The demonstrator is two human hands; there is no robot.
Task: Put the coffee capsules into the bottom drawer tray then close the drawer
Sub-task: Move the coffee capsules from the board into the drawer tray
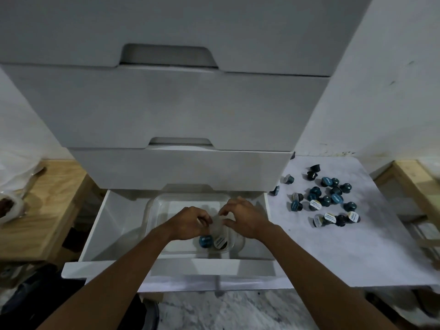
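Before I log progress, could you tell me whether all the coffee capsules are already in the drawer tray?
No, many coffee capsules still lie on the white surface right of the open drawer.

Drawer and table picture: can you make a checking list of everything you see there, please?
Surface: white tabletop to the right of the drawers, with capsules scattered on it.
Job's things: bottom drawer pulled open; clear tray inside it; two capsules in the tray at its near edge; loose capsules waiting on the tabletop.
Clutter: plastic bag on the wooden bench at the left.
Grippers: left hand and right hand are over the tray, fingers curled together; what they hold is blurred.
Cables: nothing seen.
Surroundings: upper drawers closed; white wall; marble floor.
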